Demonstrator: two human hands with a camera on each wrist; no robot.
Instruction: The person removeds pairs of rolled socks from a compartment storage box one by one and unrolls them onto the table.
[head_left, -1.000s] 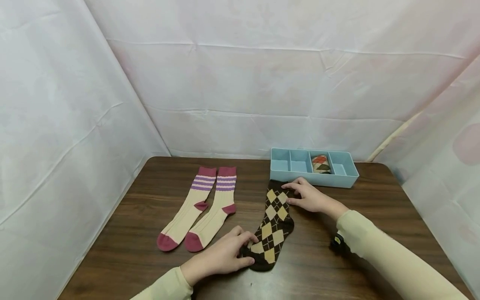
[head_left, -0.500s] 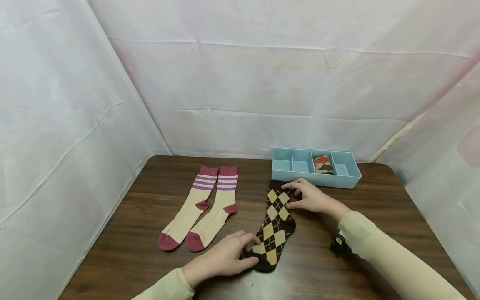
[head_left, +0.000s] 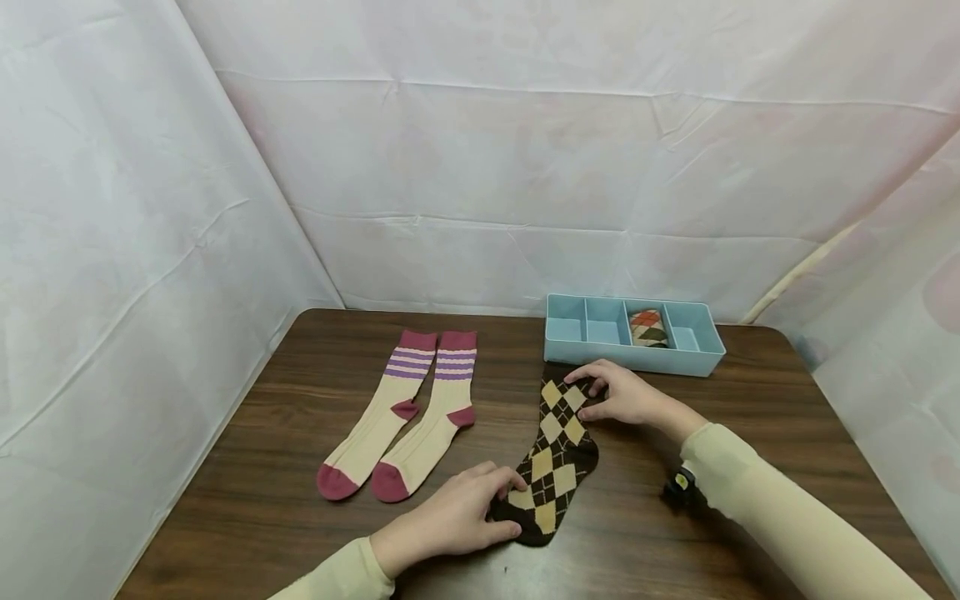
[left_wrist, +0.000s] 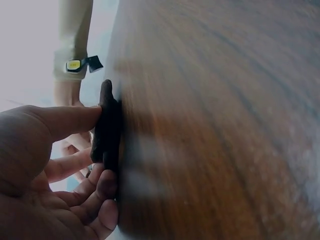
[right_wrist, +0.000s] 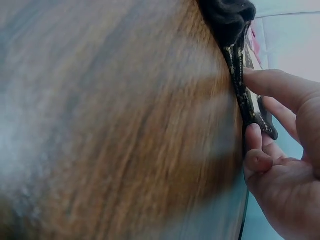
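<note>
Brown diamond-patterned sock point(head_left: 555, 473) lies flat on the table point(head_left: 255, 467) before the blue tray point(head_left: 630, 358), its toe point(head_left: 534, 535) pinched by the left hand point(head_left: 461, 510) and its cuff point(head_left: 557, 373) by the right hand point(head_left: 624, 397), presumably to keep it straight.

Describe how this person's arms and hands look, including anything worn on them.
The left sleeve and right sleeve are long, plain and pale yellowish cream, reaching the wrists. The left hand and right hand are ungloved. A small black device with a yellow mark sits at the right cuff; whether the left wrist carries a matching one isn't clear.
</note>
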